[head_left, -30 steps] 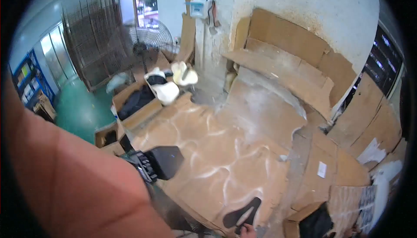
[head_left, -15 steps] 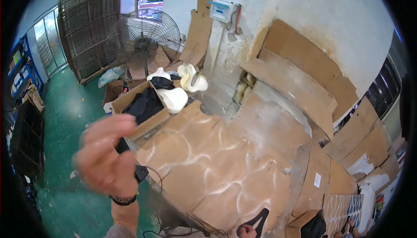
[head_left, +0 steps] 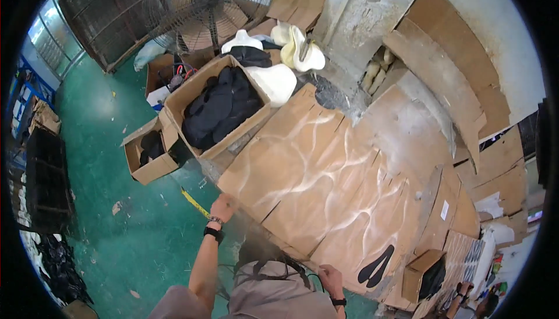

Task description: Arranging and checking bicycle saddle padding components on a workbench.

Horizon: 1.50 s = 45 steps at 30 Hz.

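in the head view, the left hand is at the near left edge of a cardboard-covered table, its fingers drawn in; whether they clamp anything i cannot tell. a yellow strip shows just beside it. the right hand is at the table's near edge, fingers bent, and again i cannot tell if they are closed on something. the two hands are well apart. near the right hand, a black forked piece lies flat on the cardboard, which bears pale curving lines. right of that piece stands a small open carton with black material inside. at the table's far left, a larger carton is heaped with black pieces, white shaped pieces beside it.
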Motion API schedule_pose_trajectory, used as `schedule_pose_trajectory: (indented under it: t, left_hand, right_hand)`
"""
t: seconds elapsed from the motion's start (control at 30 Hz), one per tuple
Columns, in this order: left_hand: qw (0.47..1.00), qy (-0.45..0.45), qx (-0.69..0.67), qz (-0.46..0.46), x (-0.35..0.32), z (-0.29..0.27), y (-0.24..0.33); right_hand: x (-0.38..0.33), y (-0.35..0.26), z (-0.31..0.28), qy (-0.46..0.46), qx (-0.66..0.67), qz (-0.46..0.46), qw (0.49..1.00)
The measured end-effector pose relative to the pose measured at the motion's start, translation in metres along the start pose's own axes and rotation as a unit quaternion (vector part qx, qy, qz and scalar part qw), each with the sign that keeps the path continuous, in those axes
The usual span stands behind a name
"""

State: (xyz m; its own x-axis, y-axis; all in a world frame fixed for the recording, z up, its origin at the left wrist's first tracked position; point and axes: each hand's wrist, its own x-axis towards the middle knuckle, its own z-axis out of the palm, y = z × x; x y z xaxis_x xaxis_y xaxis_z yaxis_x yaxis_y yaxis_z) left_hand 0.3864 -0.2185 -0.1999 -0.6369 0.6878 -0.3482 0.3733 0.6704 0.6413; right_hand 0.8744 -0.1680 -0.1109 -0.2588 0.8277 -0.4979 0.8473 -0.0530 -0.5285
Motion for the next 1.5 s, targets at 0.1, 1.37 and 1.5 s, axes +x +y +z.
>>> schedule_pose_trajectory:
  t: [0.1, 1.37, 1.5]
  left_hand:
    - [0.989, 0.145, -0.023, -0.016, 0.018, 0.042, -0.04]
    - [0.912, -0.24, -0.331, -0.013, 0.225, 0.069, 0.186]
    - [0.764, -0.364, -0.517, -0.129, 0.223, 0.045, 0.209]
  right_hand:
    - [0.003, -0.033, 0.008, -0.041, -0.034, -0.018, 0.998]
    - [0.043, -0.247, -0.049, 0.205, 0.278, -0.058, 0.937]
    - [0.044, -0.246, -0.047, 0.183, 0.217, -0.025, 0.959]
